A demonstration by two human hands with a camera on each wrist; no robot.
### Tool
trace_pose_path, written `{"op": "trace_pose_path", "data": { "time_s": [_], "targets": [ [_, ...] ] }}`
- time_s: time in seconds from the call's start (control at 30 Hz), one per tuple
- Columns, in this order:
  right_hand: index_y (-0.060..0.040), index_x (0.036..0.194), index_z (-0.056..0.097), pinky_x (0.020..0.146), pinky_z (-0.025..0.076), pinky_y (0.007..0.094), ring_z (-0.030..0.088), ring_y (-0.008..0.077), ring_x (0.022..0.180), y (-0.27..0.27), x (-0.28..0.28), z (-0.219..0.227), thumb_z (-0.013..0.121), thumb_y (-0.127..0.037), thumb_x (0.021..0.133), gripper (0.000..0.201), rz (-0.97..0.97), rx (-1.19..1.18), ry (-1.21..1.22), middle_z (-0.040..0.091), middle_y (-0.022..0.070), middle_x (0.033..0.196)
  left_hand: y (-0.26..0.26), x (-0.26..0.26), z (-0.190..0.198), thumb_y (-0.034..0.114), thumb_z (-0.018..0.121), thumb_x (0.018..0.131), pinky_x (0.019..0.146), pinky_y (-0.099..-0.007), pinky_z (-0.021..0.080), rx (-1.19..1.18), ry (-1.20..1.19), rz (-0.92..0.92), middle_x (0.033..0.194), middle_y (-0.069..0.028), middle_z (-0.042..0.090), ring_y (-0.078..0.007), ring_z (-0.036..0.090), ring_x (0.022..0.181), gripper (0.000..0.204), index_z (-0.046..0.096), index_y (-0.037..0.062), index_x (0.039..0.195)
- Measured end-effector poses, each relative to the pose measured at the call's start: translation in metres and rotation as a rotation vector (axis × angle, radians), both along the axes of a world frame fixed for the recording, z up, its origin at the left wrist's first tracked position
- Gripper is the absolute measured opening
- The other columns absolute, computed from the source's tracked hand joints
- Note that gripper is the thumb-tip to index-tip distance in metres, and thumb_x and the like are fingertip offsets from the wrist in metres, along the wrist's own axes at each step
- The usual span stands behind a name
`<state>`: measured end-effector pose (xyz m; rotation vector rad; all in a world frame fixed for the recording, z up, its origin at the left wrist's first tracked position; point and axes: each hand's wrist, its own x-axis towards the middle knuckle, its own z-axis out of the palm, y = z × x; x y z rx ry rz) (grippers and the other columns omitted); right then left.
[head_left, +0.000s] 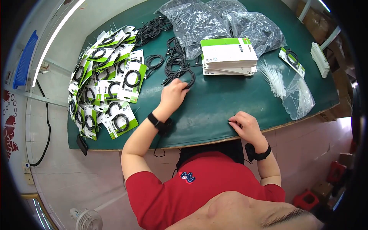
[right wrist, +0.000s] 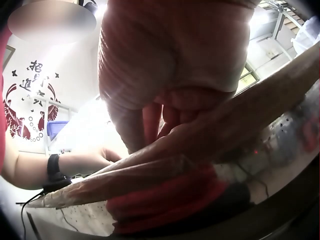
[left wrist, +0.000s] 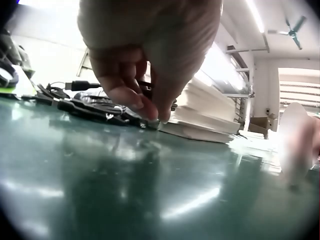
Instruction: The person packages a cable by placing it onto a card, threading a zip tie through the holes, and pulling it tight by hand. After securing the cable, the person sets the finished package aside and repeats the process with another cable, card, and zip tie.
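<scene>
My left hand (head_left: 173, 94) pinches a coiled black cable (head_left: 189, 79) at the near end of a heap of similar coils (head_left: 176, 61). In the left wrist view, thumb and fingertips (left wrist: 150, 111) come together low over the table, with cable plugs (left wrist: 77, 86) beside them. My right hand (head_left: 246, 124) rests at the table's front edge, its fingers loosely curled and holding nothing. From the right wrist view, this hand (right wrist: 170, 85) hangs over the wooden table edge (right wrist: 200, 125), which hides the fingertips.
Carded cables (head_left: 132, 78) are piled on the green table's (head_left: 207, 111) left side. A stack of white and green cards (head_left: 229, 57) stands centrally, with clear plastic bags (head_left: 199, 25) behind. White cable ties (head_left: 272, 78), one carded cable (head_left: 292, 61) and a card stack (head_left: 320, 59) lie to the right.
</scene>
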<state>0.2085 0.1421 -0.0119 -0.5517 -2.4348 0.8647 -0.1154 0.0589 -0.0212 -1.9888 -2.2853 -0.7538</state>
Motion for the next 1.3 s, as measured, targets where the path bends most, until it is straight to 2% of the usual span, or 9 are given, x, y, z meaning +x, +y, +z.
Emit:
{"op": "trace_pose_path", "data": {
  "time_s": [0.07, 0.2, 0.3, 0.33, 0.43, 0.63, 0.73, 1.03, 1.3],
  "targets": [
    [-0.0044, 0.087, 0.068, 0.059, 0.046, 0.0339, 0.059, 0.0243, 0.066, 0.001, 0.001, -0.001, 0.072, -0.004, 0.08, 0.008, 0.022, -0.018, 0.03, 0.06, 0.0081, 0.078, -0.019, 0.021, 0.019, 0.014, 0.074, 0.081, 0.061, -0.0386, 0.052, 0.114, -0.029, 0.0, 0.089, -0.0084, 0.062, -0.0308, 0.065, 0.075, 0.018, 0.069, 0.0043, 0.096],
    [-0.0039, 0.088, 0.068, 0.06, 0.047, 0.0331, 0.06, 0.024, 0.067, 0.005, 0.003, -0.002, 0.072, -0.004, 0.08, 0.008, 0.048, -0.037, -0.001, 0.06, 0.0083, 0.078, -0.055, 0.057, 0.045, 0.01, 0.067, 0.09, 0.058, -0.0339, 0.051, 0.17, -0.057, -0.07, 0.091, -0.0092, 0.063, -0.027, 0.066, 0.072, 0.014, 0.062, 0.002, 0.1],
    [-0.0028, 0.089, 0.068, 0.06, 0.048, 0.0317, 0.061, 0.0222, 0.067, 0.008, 0.001, 0.003, 0.071, -0.003, 0.082, 0.007, 0.072, -0.067, 0.016, 0.061, 0.0084, 0.08, -0.076, 0.077, 0.054, 0.018, 0.055, 0.101, 0.052, -0.0269, 0.046, 0.1, -1.205, -0.003, 0.086, -0.0064, 0.059, -0.019, 0.063, 0.063, 0.015, 0.056, 0.0028, 0.103],
    [-0.0022, 0.09, 0.068, 0.061, 0.048, 0.031, 0.061, 0.0213, 0.067, 0.008, 0.001, 0.006, 0.07, -0.003, 0.083, 0.007, 0.086, -0.081, 0.022, 0.062, 0.0085, 0.08, -0.077, 0.076, 0.054, 0.018, 0.055, 0.101, 0.052, -0.0269, 0.046, 0.095, -1.213, -0.002, 0.086, -0.0064, 0.059, -0.019, 0.063, 0.063, 0.015, 0.056, 0.0028, 0.103],
    [-0.0024, 0.091, 0.068, 0.063, 0.049, 0.0334, 0.061, 0.0255, 0.069, 0.006, -0.004, 0.017, 0.069, -0.006, 0.086, 0.006, 0.071, -0.204, 0.037, 0.062, 0.0101, 0.08, -0.081, 0.066, 0.05, 0.024, 0.042, 0.107, 0.049, -0.0207, 0.039, -0.026, -1.86, -0.222, 0.086, -0.0051, 0.056, -0.0111, 0.054, 0.055, 0.022, 0.05, 0.0044, 0.108],
    [-0.0017, 0.096, 0.068, 0.063, 0.048, 0.0341, 0.061, 0.0265, 0.069, -0.003, -0.012, 0.022, 0.065, -0.006, 0.09, 0.008, 0.042, -0.445, 0.081, 0.062, 0.0117, 0.08, -0.07, 0.065, 0.037, 0.027, 0.037, 0.108, 0.047, -0.02, 0.032, -0.105, -2.162, -0.258, 0.085, -0.0039, 0.052, -0.0076, 0.04, 0.047, 0.025, 0.05, 0.0056, 0.106],
    [0.0006, 0.103, 0.068, 0.061, 0.048, 0.0261, 0.061, 0.0142, 0.068, -0.006, -0.015, 0.022, 0.066, -0.002, 0.089, 0.014, 0.073, -0.314, 0.054, 0.064, 0.008, 0.084, -0.07, 0.067, 0.034, 0.026, 0.037, 0.108, 0.046, -0.0198, 0.031, -0.135, -2.281, -0.265, 0.086, -0.003, 0.051, -0.0062, 0.036, 0.046, 0.024, 0.05, 0.0059, 0.106],
    [-0.0018, 0.108, 0.067, 0.062, 0.048, 0.0252, 0.06, 0.0148, 0.071, -0.02, -0.026, 0.03, 0.07, 0.002, 0.083, 0.025, 0.034, -0.325, 0.082, 0.064, 0.007, 0.091, -0.069, 0.075, 0.033, 0.027, 0.037, 0.108, 0.046, -0.0196, 0.03, -0.128, -2.354, -0.264, 0.087, -0.0025, 0.052, -0.0059, 0.037, 0.048, 0.024, 0.051, 0.0074, 0.107],
    [-0.0039, 0.126, 0.058, 0.065, 0.051, 0.0264, 0.062, 0.0183, 0.074, -0.031, -0.058, 0.019, 0.074, 0.007, 0.074, 0.055, -0.135, 0.136, 0.297, 0.063, 0.0112, 0.111, -0.06, 0.1, 0.041, 0.029, 0.041, 0.107, 0.048, -0.0209, 0.035, -0.078, -2.385, -0.17, 0.097, -0.0068, 0.061, -0.008, 0.045, 0.055, 0.026, 0.054, 0.0058, 0.107]
  ]
}}
